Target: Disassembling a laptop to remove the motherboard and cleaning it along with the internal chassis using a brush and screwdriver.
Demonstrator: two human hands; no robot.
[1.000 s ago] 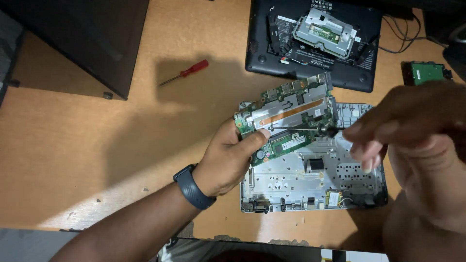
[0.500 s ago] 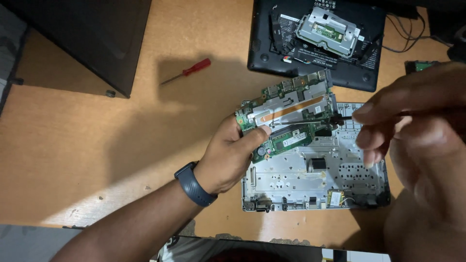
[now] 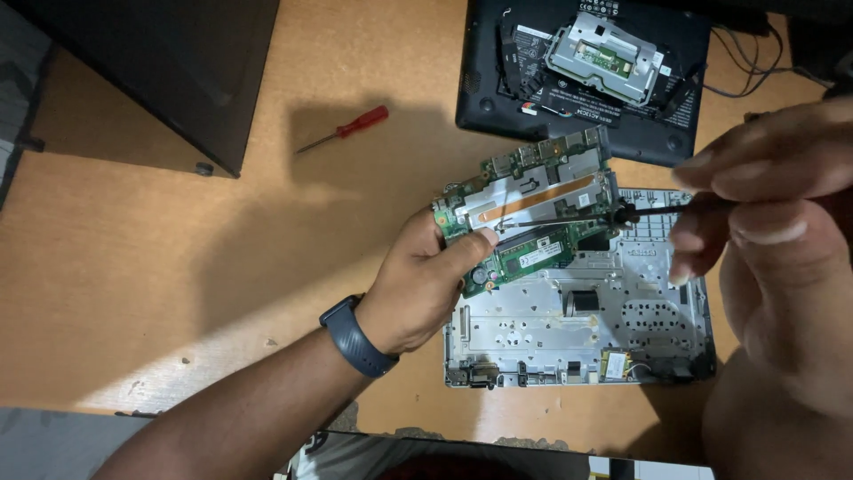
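Note:
My left hand [image 3: 422, 284] grips the left end of a green laptop motherboard [image 3: 533, 209] with a metal plate and a copper strip, lifted and tilted above a silver laptop chassis [image 3: 577, 333]. A dark blue wristband sits on that wrist. My right hand [image 3: 773, 231], large and close to the camera at the right, pinches a thin dark screwdriver [image 3: 635, 212]. Its shaft lies across the board's right edge.
A red-handled screwdriver [image 3: 346, 127] lies on the wooden table [image 3: 222, 267]. A black laptop bottom case [image 3: 586, 76] with a metal bracket and cables sits at the top. A dark panel [image 3: 160, 71] covers the top left corner.
The view has drifted slightly. My left hand keeps the motherboard raised, and my right hand has shifted a little to the right with the thin screwdriver still at the board.

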